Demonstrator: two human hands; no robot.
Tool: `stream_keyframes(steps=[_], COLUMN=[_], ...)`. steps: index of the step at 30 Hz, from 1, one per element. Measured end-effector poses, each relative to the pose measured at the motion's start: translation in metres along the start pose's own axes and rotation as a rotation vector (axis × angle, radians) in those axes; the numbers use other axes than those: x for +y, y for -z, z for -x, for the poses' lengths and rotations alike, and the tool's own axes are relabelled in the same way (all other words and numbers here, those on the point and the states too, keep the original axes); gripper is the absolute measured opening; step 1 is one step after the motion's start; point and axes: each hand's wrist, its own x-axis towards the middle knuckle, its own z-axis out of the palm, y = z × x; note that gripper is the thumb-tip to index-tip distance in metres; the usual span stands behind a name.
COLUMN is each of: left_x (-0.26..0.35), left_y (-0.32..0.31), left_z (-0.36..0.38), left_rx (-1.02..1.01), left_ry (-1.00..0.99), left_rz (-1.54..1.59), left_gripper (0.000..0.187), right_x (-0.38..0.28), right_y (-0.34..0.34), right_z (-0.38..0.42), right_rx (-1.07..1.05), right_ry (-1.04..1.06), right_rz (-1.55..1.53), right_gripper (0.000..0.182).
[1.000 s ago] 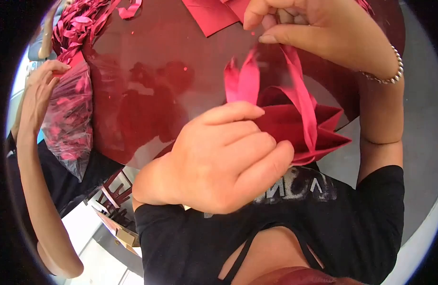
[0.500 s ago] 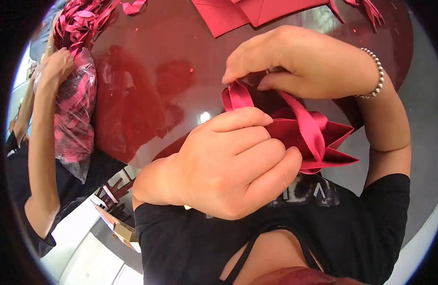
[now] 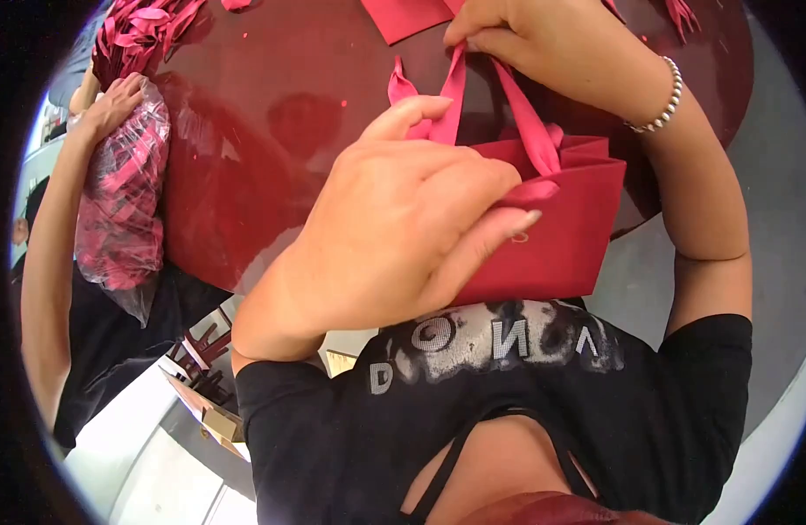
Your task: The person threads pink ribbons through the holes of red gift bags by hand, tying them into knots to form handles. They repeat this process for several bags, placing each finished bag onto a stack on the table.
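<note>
A small red paper gift bag (image 3: 560,236) hangs upright before my chest, with a letter S showing on its front. My right hand (image 3: 516,39), wearing a beaded bracelet, pinches the top of its pink-red ribbon handle (image 3: 527,114), holding it up taut. My left hand (image 3: 403,219) lies across the bag's left side, its back toward me. Between its thumb and forefinger sticks out a short piece of ribbon (image 3: 536,191). Another ribbon loop (image 3: 403,86) stands up behind the left hand; the bag's left part is hidden.
Red paper pieces (image 3: 407,19) lie at the far side of the dark red round table (image 3: 237,184). A heap of ribbons (image 3: 140,35) is at the far left. There, another person's hand (image 3: 110,109) rests on a clear plastic bag of ribbons (image 3: 123,201).
The gift bag has been raised and turned, so its front shows. My right hand moved up and away, drawing the handle tight. My left hand shifted up, its thumb now visible.
</note>
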Motion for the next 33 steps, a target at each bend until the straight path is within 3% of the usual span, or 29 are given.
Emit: stream_keyframes(steps=[4, 8, 10, 13, 14, 17, 20, 24, 27, 28, 31, 32, 33], left_x=[0.001, -0.001, -0.005, -0.014, -0.019, -0.03, -0.047, -0.05, -0.049, -0.054, -0.063, -0.05, -0.051], left_y=[-0.003, -0.009, -0.007, 0.001, 0.005, 0.008, 0.006, 0.003, 0.006, 0.006, 0.007, 0.01, 0.007], left_z=[-0.003, -0.014, -0.016, -0.014, -0.014, -0.023, -0.023, -0.018, -0.02, -0.019, -0.024, -0.027, -0.029], left_rx=[-0.001, 0.025, 0.058, 0.124, 0.172, 0.347, 0.56, 0.545, 0.652, 0.695, 0.877, 0.808, 0.783], left_ry=[0.009, 0.06, 0.201, 0.389, 0.413, 0.47, 0.456, 0.412, 0.25, 0.269, 0.258, 0.307, 0.255], left_rz=[0.02, 0.033, 0.141, 0.344, 0.378, 0.414, 0.438, 0.369, 0.053, 0.072, 0.26, 0.433, 0.646], left_gripper=[0.014, 0.016, 0.018, 0.021, 0.022, 0.023, 0.021, 0.023, 0.032, 0.057, 0.078, 0.088, 0.077], right_x=[0.013, 0.014, 0.02, 0.019, 0.026, 0.018, 0.007, 0.006, 0.006, 0.007, 0.01, 0.013, 0.016], right_y=[-0.01, 0.009, 0.016, 0.021, 0.015, 0.045, 0.054, 0.038, 0.03, 0.036, 0.053, 0.058, 0.063], right_z=[0.0, 0.002, -0.003, -0.013, -0.015, -0.011, -0.01, 0.004, 0.006, 0.007, 0.01, 0.013, 0.015], right_rx=[0.043, 0.009, 0.007, 0.184, 0.314, 0.375, -0.007, -0.167, 0.02, 0.073, 0.182, 0.207, 0.231], right_ry=[0.027, -0.034, -0.06, -0.218, -0.143, -0.351, -0.522, -0.209, -0.279, -0.269, -0.197, -0.149, -0.1], right_rz=[0.099, -0.058, -0.107, -0.409, -0.538, -0.468, -0.51, -0.405, -0.838, -0.815, -0.802, -0.816, -0.83], right_gripper=[0.013, 0.015, 0.016, 0.023, 0.025, 0.029, 0.018, 0.028, 0.024, 0.023, 0.021, 0.022, 0.022])
